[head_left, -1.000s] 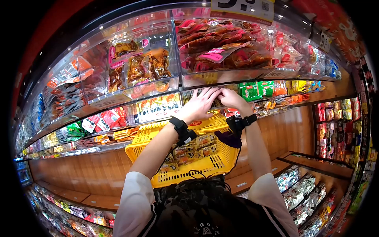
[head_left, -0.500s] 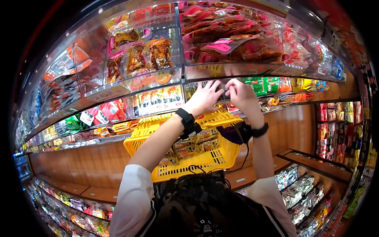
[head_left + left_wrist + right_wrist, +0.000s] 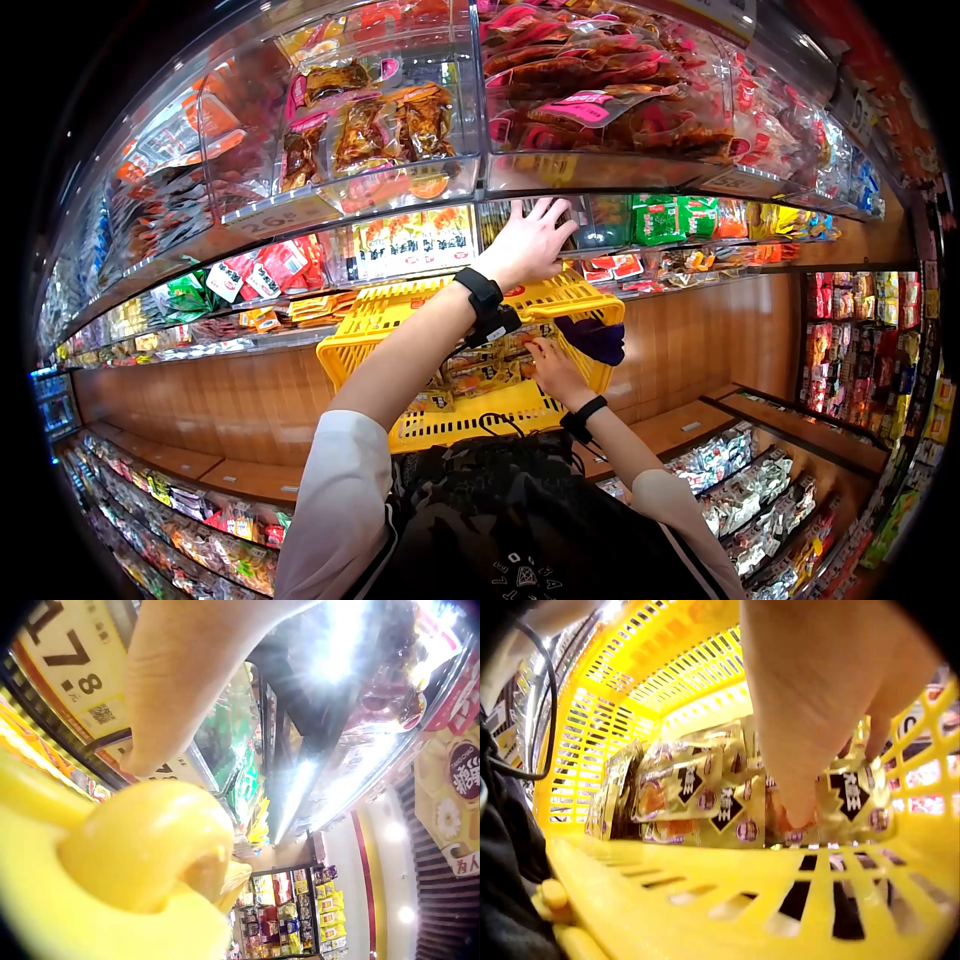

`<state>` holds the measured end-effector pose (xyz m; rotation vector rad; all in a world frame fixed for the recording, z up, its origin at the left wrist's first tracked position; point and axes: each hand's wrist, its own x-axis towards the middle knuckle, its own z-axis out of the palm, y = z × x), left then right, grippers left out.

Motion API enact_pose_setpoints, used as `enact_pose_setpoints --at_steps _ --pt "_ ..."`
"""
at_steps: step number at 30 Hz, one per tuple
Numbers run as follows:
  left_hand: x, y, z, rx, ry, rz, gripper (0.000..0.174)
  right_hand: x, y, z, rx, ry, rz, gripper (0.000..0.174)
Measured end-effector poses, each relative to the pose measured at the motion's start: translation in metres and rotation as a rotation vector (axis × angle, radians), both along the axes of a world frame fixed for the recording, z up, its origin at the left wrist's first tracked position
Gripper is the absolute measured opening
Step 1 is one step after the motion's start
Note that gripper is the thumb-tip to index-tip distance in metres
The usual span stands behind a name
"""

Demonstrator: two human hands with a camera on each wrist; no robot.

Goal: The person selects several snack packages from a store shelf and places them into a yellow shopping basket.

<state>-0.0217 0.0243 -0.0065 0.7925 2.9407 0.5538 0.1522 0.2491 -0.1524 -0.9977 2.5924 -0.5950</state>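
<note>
My left hand [image 3: 530, 243] reaches over the lower shelf's clear bin with its fingers spread, above the basket's near rim. In the left wrist view, part of that hand [image 3: 184, 675] shows beside a price label; its fingertips are hidden. My right hand [image 3: 558, 372] is down inside the yellow basket [image 3: 480, 408]. In the right wrist view, the right hand [image 3: 817, 697] points down among gold snack packets [image 3: 694, 787], its thumb in front of a gold packet [image 3: 851, 799] at the right. That packet partly hides the other fingers.
Above the hands, clear bins hold dark vacuum-packed food [image 3: 610, 125]. Green packets [image 3: 675, 218] lie right of the left hand, white-and-yellow packets [image 3: 415, 240] left of it. A purple item [image 3: 597, 342] hangs at the basket's right side. More packets fill low shelves [image 3: 715, 460].
My right hand has left the shelf beside the left hand and come down into the basket. The left hand stays at the bin; the view has shifted slightly.
</note>
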Motion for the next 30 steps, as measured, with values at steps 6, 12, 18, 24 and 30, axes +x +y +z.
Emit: enact_pose_setpoints --at_steps 6,12,18,24,30 --pt "-0.001 0.001 0.000 -0.017 -0.016 -0.005 0.062 0.009 0.001 -0.013 0.336 0.223 0.076 0.038" --pt "0.000 0.001 -0.001 -0.018 -0.010 0.000 0.063 0.014 0.008 -0.012 0.254 0.220 0.065 0.033" --pt "-0.002 0.001 -0.002 -0.026 -0.014 -0.007 0.065 -0.006 -0.001 0.038 0.167 -0.257 -0.258 0.048" --pt "0.000 0.001 -0.003 -0.015 -0.004 -0.002 0.065 -0.034 0.019 0.109 -0.449 -0.848 -0.228 0.064" --pt "0.000 0.001 -0.002 -0.010 -0.019 -0.004 0.066 -0.080 0.033 0.196 -0.665 -1.084 -0.267 0.066"
